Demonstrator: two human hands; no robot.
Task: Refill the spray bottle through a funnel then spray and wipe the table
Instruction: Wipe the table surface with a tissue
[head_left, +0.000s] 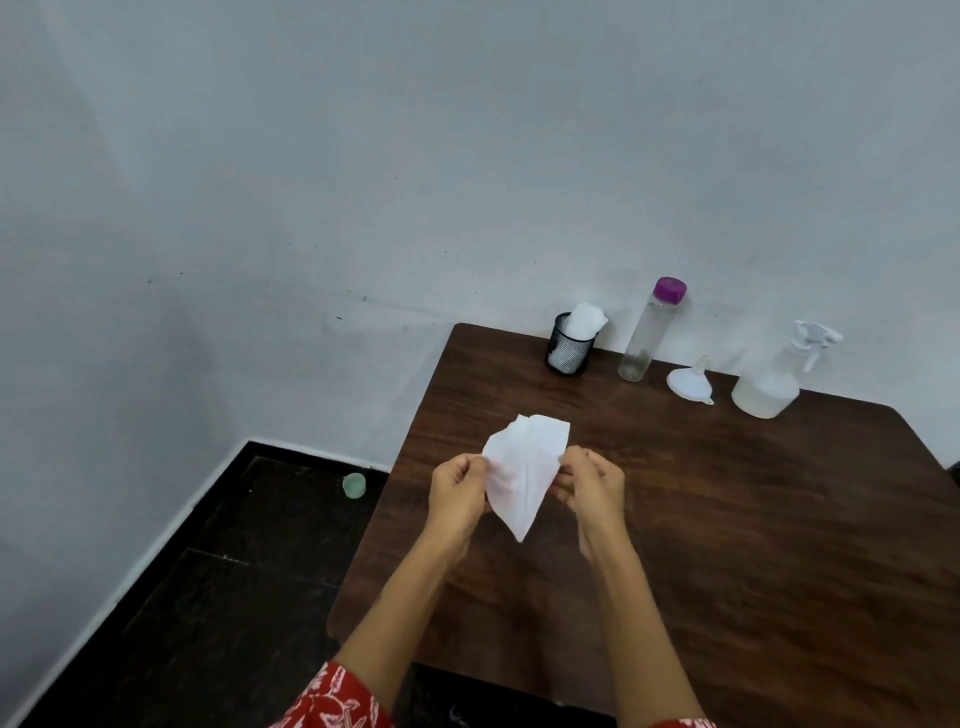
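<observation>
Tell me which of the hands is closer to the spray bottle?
Right. The right hand pinches the tissue mid-table, with the spray bottle farther back on its side. The left hand holds the tissue's other edge, farther away.

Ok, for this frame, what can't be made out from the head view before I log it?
- Table: right side and near edge cut off by the frame.
- Spray bottle: liquid level unclear; translucent against the pale wall.
- Mesh cup: how many tissues it holds, hidden by its wall.
- Tissue: wet or dry unreadable; left hand and right hand cover its edges.
- Green thing on the floor: too small to identify.
</observation>
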